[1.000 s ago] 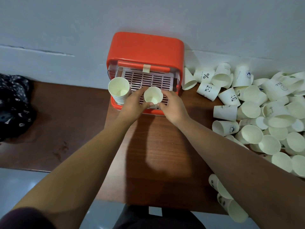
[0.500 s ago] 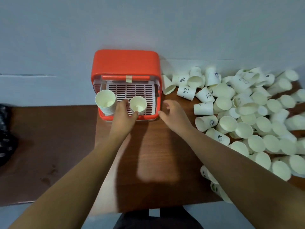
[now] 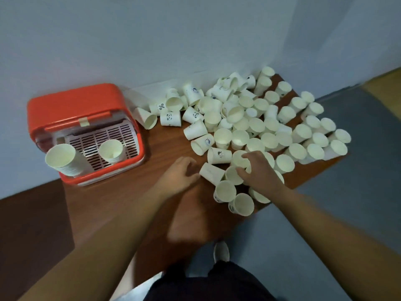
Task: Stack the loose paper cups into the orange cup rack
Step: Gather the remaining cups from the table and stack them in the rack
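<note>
The orange cup rack (image 3: 73,101) stands at the table's left against the wall. Two stacks of nested paper cups lean in it, a tall one (image 3: 60,157) at its left and a short one (image 3: 111,148) at its middle. A big pile of loose paper cups (image 3: 271,127) covers the right of the table. My right hand (image 3: 260,170) reaches into the pile's near edge, its thumb and fingers curled round one upright cup (image 3: 237,158). My left hand (image 3: 180,172) hovers with loosely curled fingers, its tips at the base of a cup lying on its side (image 3: 211,173).
The brown wooden table (image 3: 130,203) has bare surface between the rack and the pile. A pale wall runs behind both. The table's near right edge (image 3: 271,203) drops to grey floor, with cups close to it. My shoe (image 3: 221,250) shows below.
Both hands left the rack and moved right to the loose pile. The short stack stays in the rack, released. My view swung right and now takes in the whole pile.
</note>
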Demonstrator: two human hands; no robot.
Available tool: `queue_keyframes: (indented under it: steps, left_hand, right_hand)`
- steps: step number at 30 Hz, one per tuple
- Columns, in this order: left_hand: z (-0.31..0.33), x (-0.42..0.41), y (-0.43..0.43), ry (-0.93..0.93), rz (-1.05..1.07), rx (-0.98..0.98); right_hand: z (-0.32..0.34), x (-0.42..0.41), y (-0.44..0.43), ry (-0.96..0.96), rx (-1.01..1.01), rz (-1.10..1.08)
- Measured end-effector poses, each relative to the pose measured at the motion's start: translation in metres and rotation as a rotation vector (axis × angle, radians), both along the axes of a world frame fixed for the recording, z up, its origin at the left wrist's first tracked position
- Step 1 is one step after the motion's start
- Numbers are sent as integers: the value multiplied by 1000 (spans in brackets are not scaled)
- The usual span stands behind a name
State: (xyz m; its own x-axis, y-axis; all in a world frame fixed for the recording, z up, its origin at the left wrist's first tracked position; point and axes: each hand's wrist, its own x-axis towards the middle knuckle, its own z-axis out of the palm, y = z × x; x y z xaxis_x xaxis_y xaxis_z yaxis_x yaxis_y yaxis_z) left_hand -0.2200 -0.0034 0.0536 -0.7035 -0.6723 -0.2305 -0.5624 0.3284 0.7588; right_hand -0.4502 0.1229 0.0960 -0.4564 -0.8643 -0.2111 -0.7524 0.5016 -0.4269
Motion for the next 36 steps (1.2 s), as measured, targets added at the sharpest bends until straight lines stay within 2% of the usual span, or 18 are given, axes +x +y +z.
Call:
queue_keyframes:
  steps: [2,5,10,13,16,21,29,36]
  left_hand:
    - [-9,-20,18,0,-47,19]
    - [-29,-46,42,-81,-127,-44]
    - [-50,-82,70,-252,-236,-196]
    - [-62,-93,80,-295,-236,-271]
    - [-77,-94,93,-253,-184,-296]
    - [-80,-92,104,-194,-71,-290]
    - [-39,-55,96,-133,146,-257]
    - [25,29,54,-141,547,-281]
  right_hand:
    - [-11,-5,25,-34,31,-9]
    - [-36,-10,56,-31,79,95]
    - [-78,-22,88,193,114,385]
    - [-90,-24,89,241,130,521]
    - [-101,-25,88,336,141,620]
    - [-108,-33,88,299,86,662]
    - [-63,-34,60,3,-36,534]
    - [0,18,-22,-100,-102,566]
